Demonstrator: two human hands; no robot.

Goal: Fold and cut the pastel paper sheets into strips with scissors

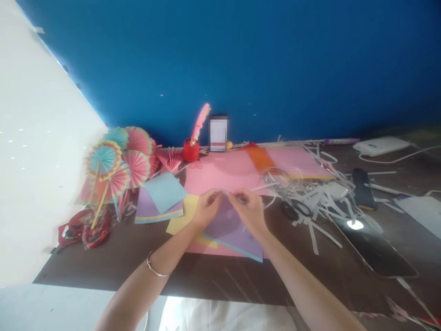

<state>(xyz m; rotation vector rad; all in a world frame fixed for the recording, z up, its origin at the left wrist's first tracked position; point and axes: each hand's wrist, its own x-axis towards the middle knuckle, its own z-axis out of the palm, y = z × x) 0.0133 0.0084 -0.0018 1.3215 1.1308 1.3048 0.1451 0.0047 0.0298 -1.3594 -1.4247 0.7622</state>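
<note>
Clothing, white [227,317], shows at the near side, below the edge of the dark brown table [134,271]. A silvery bracelet [156,269] circles the left wrist. On the right, a dark phone [379,250] lies with a bright glare on it, a cable at its near end. Over a purple sheet [227,225], the left hand [208,207] and right hand [250,209] nearly meet, the fingertips of each drawn in to a pinch on a small pale piece [225,193]; it looks like paper, though blur leaves that unsure. Pink and yellow paper shows around the purple sheet, and a light blue sheet [166,192] overlaps another purple one to the left. Black scissors handles [298,209] sit beside tangled white strips [327,197] right of the hands. Pleated paper fans [119,161] cluster at the left. Farther back, a red pot [191,151] holds a pink pleated strip [200,123], near an upright device [218,133] before the blue wall [241,59].
</note>
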